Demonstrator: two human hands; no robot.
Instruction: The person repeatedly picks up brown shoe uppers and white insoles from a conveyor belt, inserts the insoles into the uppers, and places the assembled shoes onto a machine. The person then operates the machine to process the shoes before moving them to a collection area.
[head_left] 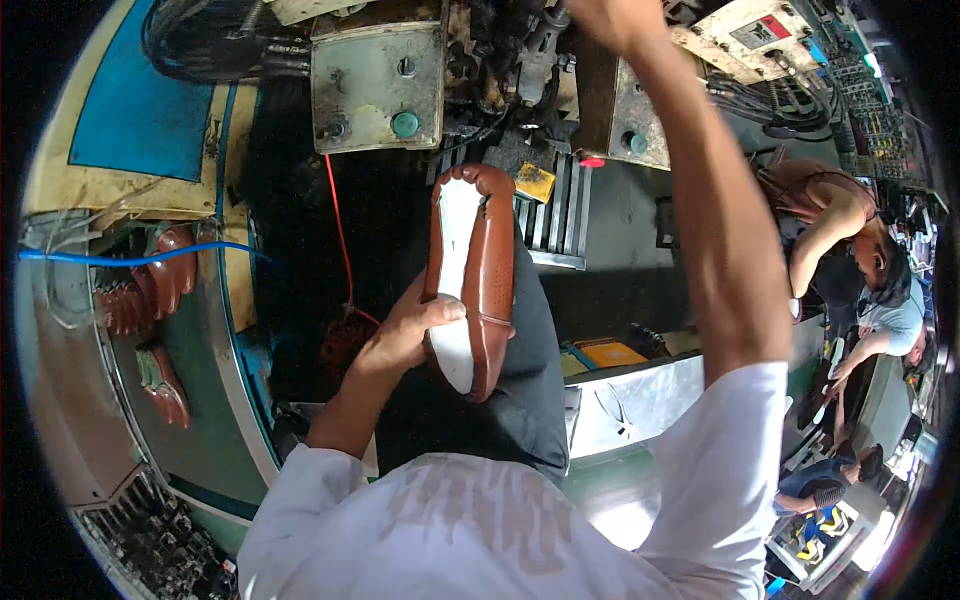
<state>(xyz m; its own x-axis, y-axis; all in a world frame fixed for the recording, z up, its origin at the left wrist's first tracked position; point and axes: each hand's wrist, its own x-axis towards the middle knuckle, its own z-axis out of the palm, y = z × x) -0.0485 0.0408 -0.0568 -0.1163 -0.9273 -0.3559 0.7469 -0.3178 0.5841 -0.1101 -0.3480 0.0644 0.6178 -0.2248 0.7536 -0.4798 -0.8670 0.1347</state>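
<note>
My left hand (410,328) is closed round a brown leather shoe upper (493,265), its thumb pressed on the white insole (456,235). The shoe is bottom side up, toe pointing away from me, above my lap. Its leather is gathered in folds round the toe edge. My right arm stretches up and forward past the machine. At the top edge my right hand (622,22) is partly cut off by the frame, and its fingers do not show clearly. It is nearest the upper part of the greasy machine head (540,60).
Control boxes with green buttons (405,125) flank the machine, with a red knob (591,161) below. A slatted metal grate (570,215) lies beneath. On the left rack (200,380) are more brown shoes (172,270), crossed by a blue hose (150,256). Several people work at right.
</note>
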